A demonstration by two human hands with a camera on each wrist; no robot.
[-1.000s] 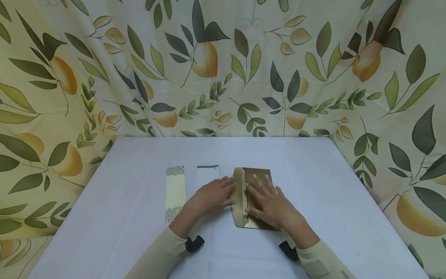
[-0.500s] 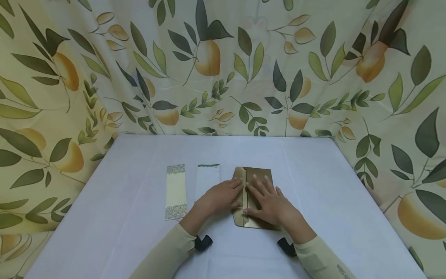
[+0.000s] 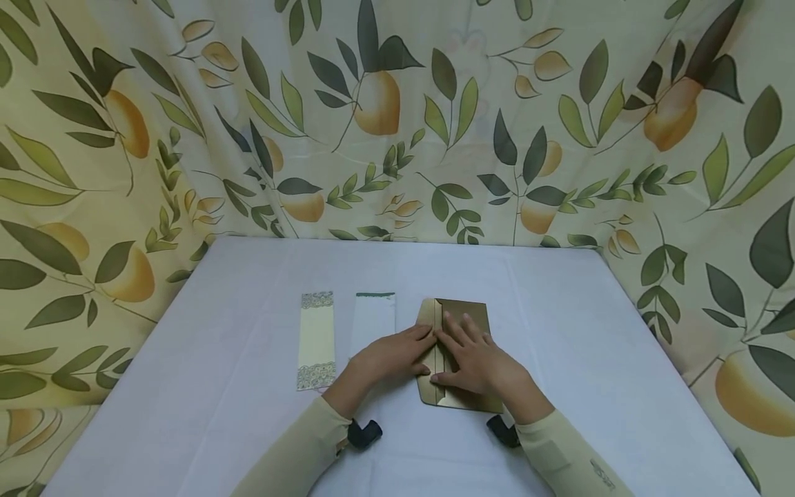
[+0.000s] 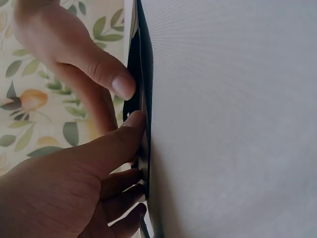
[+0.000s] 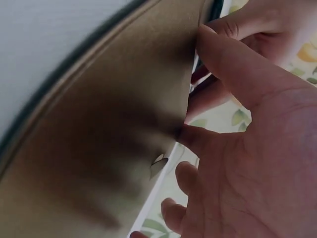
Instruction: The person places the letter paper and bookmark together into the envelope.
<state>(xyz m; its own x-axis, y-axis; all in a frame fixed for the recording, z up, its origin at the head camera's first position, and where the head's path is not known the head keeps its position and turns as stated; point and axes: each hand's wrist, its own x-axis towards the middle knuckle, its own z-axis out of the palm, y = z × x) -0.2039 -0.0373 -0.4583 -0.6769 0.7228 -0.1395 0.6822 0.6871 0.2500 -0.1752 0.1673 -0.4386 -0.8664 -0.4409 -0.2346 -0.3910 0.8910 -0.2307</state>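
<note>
Flat work on a gold-brown envelope (image 3: 470, 315), laid right of centre on a white cloth-covered table (image 3: 546, 297). The step in hand is judged to be the pressing of the fold where the pale gold flap (image 3: 427, 391) is spread to the left. The flap is touched by the left hand (image 3: 393, 353), its fingers relaxed, slightly bent, nothing gripped; the body is pressed by the right hand (image 3: 481, 360), fingers extended and spread, likewise ungrasping. Next move seems to call for even fingertip pressure along the crease, with the body held steady. Material read as stiff paper or thin card: smooth, faint satin sheen, rounded flap corners, dark thin edge in the left wrist view. To the left, a cream card strip (image 3: 317, 337) is noted, ends banded in speckled, scalloped pattern; between, a white card (image 3: 375, 319), green-edged at far end, near part hidden by the left hand.
</note>
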